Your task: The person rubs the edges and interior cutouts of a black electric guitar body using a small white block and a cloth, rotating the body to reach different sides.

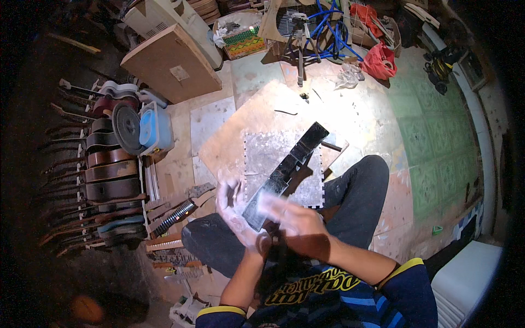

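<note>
A long, flat black bar (298,154) with dusty grey patches slants from my lap toward the far right. At its near end my left hand (236,210), whitened with pale dust, has its palm against the bar's left edge and its fingers spread upward. My right hand (298,218) reaches over the near end from the right. Motion smears its fingers, and whether they hold anything is hidden. Beneath the bar lies a grey foam mat (262,147) with notched edges.
Under the mat is a brown board (224,142). A guitar neck (178,215) lies left of my knee, near a rack of several guitars (112,175). A clear tub (159,128) stands beside the rack. Ahead are a wooden panel (169,65), blue tubing (328,35) and a red bag (380,63).
</note>
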A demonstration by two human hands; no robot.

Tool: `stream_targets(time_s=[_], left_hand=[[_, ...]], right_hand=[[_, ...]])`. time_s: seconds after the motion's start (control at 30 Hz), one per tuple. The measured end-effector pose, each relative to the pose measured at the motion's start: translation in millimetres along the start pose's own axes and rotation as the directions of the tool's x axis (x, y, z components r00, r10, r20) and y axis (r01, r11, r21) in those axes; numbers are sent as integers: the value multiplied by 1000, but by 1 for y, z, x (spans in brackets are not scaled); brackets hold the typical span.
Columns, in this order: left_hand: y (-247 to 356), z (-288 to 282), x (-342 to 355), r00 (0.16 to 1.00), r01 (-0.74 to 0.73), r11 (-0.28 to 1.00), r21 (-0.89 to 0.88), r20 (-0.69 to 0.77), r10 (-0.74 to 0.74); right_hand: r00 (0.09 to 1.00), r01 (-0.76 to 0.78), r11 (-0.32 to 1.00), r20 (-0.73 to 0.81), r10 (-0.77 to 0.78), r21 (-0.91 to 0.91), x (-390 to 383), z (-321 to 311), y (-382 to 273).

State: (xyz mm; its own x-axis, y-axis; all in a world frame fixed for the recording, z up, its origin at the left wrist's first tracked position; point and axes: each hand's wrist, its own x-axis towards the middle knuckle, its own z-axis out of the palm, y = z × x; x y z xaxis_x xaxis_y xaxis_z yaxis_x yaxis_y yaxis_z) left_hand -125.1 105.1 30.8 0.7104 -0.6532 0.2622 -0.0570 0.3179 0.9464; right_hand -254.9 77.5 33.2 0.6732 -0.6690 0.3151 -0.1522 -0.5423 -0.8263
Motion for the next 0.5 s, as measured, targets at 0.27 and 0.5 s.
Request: stream_targets(time_s=[0.27, 0.5], left_hand=[[-23, -35, -36, 933, -312, 930, 193, 247, 262], [-24, -38, -37, 923, -327, 924, 197, 275, 268]], right_hand=[[982, -188, 982, 38, 187, 24, -6, -6, 4], [993, -122, 980, 21, 120, 158, -4, -9, -9]])
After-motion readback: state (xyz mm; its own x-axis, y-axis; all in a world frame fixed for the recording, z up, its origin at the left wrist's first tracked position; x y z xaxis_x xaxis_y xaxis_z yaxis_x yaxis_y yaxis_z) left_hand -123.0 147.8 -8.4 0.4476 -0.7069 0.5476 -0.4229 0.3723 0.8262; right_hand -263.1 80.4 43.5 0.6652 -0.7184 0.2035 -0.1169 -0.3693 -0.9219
